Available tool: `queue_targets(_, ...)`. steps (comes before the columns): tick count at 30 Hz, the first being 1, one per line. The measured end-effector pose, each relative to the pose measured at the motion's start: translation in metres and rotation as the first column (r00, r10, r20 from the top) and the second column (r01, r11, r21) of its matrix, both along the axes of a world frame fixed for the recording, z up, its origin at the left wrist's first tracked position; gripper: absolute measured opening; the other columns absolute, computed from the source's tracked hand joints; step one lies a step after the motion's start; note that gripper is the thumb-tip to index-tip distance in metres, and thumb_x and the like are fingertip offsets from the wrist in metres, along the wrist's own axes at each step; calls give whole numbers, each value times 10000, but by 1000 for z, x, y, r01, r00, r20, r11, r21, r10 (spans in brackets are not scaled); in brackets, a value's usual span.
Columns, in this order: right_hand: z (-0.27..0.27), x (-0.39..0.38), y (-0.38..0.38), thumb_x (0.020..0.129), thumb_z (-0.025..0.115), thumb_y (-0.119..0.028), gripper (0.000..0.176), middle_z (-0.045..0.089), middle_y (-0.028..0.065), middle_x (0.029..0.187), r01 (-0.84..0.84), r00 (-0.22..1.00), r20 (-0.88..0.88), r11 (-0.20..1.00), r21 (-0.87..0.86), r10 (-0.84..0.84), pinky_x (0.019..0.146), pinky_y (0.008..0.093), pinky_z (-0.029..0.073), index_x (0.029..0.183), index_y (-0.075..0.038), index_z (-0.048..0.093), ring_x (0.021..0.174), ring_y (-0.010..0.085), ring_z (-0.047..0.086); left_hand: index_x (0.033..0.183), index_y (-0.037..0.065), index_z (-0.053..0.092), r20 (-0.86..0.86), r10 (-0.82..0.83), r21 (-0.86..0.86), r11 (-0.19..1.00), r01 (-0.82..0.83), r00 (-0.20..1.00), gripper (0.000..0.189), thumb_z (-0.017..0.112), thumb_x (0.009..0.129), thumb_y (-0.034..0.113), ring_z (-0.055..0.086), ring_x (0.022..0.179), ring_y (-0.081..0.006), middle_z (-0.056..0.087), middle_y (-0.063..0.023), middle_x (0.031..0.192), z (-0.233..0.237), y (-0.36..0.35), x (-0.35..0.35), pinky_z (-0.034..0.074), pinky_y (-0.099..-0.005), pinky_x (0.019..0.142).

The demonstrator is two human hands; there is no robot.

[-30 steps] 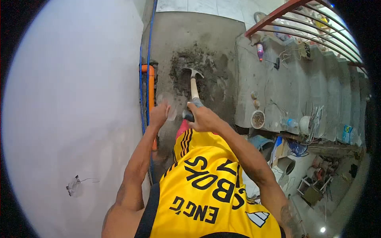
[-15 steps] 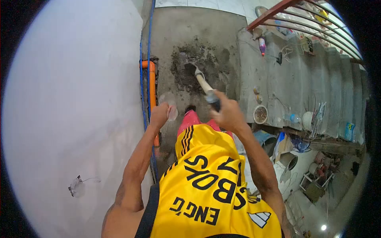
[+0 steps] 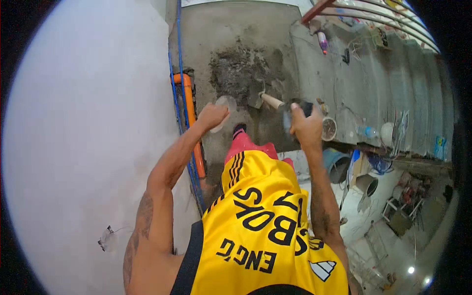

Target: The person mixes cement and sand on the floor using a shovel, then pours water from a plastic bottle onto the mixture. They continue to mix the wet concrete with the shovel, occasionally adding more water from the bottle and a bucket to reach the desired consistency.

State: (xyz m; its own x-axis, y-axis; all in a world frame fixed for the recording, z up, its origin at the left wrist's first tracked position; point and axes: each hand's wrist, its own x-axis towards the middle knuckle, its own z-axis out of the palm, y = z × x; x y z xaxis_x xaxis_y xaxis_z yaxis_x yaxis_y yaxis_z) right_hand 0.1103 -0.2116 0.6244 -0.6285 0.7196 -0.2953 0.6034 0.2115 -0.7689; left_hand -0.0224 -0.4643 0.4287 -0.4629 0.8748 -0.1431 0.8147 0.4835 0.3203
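Observation:
My right hand is closed around the dark grip at the upper end of a shovel. Its pale wooden shaft slants down to a grey blade on the floor, at the right side of a dark, wet, rough patch. My left hand is closed on a pale, translucent round thing, blurred and partly hidden by the fingers. It is held above the floor between the orange pipe and the shovel blade. One dark shoe shows below the pink trousers.
An orange pipe and blue hoses run along the white wall at left. Grey steps on the right carry a purple bottle, a round tub and a clear bottle. A red-brown railing stands beyond.
The shovel blade has moved right and nearer to me, from inside the dark patch to its right side. My right hand has shifted right; my left hand has moved right and slightly away.

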Motion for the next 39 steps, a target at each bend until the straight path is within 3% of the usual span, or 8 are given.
queue_targets(2,37,-2,19,849,634,-260,286,511,47,602,182,983,35,979,-89,-180,427,285,422,851,4,523,472,142,509,729,75,593,-36,-80,-8,997,80,996,290,503,899,293,638,663,-287,627,-92,682,-3,17,-24,479,-429,639)
queue_targets(4,54,18,38,853,636,-248,268,466,25,576,305,893,-211,879,-366,-397,411,283,399,797,-28,494,445,128,453,739,77,614,4,-126,-32,991,126,992,296,500,901,296,650,687,-281,645,-98,712,-18,23,-28,491,-420,636)
queue_targets(7,85,36,44,859,633,-233,266,429,11,562,368,842,-239,839,-401,-484,393,277,376,798,-45,455,437,111,410,759,83,647,27,-127,-146,981,129,992,286,505,895,291,663,721,-274,669,-104,763,-4,42,-44,508,-411,626)
queue_targets(14,8,30,13,850,630,-186,249,477,38,558,170,948,-194,914,-368,-254,371,292,394,851,-16,448,393,129,455,812,80,680,26,-140,-193,971,143,990,224,524,866,231,670,746,-277,687,-98,813,-8,56,-63,533,-407,631)
queue_targets(21,78,16,-2,852,613,-155,218,487,35,555,164,952,-185,917,-363,-243,372,284,400,880,-7,455,386,126,456,809,70,675,23,-215,-279,936,213,976,216,494,867,173,668,758,-297,683,-127,832,-23,61,-72,537,-407,649)
queue_targets(25,13,9,9,850,614,-180,232,485,24,556,261,953,-82,927,-269,-292,371,288,406,900,1,477,398,119,458,801,63,675,48,-188,-211,958,194,981,215,502,858,178,666,765,-306,680,-141,832,-34,73,-71,537,-415,660)
queue_targets(32,66,-16,-14,849,625,-132,189,460,13,551,39,961,-242,935,-352,-131,376,279,389,830,-19,474,405,105,444,848,78,707,72,-261,-389,881,268,963,207,510,836,140,667,857,-293,689,-124,901,-16,91,-71,545,-408,707)
queue_targets(39,26,-54,-2,828,622,-110,170,464,18,556,5,950,-281,907,-422,-136,377,284,393,789,-26,480,404,113,450,813,59,689,36,-216,-343,914,215,976,236,510,859,206,665,787,-311,683,-139,853,-40,89,-95,545,-424,678)
